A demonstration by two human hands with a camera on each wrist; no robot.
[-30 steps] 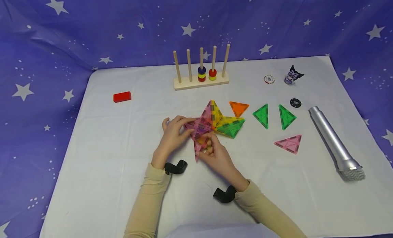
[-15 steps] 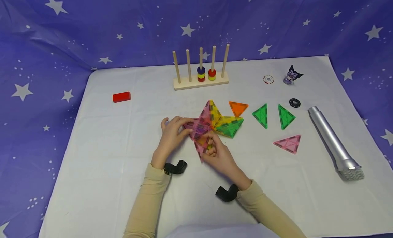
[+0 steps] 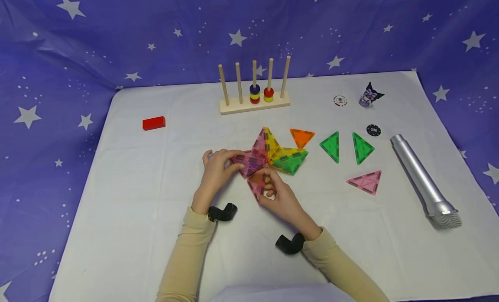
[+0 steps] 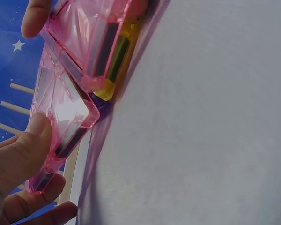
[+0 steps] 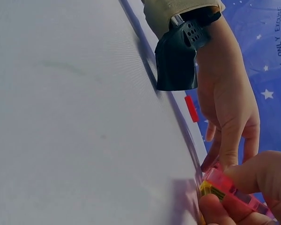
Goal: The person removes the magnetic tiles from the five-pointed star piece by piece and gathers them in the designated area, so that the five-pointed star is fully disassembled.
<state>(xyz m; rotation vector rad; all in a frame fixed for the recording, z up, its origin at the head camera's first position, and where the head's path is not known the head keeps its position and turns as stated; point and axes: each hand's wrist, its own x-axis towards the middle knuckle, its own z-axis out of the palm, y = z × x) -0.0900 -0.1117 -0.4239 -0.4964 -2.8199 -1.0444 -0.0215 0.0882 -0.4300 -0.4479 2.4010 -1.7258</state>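
Pinching pink translucent plastic triangles [image 3: 255, 185] of a multicoloured star-shaped cluster [image 3: 277, 156] at the white-covered table's [image 3: 132, 202] middle, our left hand [image 3: 216, 172] and right hand [image 3: 282, 198] probably bear light, stiff, smooth pieces; we'd hold outer edges

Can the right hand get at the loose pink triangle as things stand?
Probably yes, though it would likely have to let go first: the right hand pinches a pink tile at the star-shaped build. In the head view, nothing stands between that hand and the loose pink triangle.
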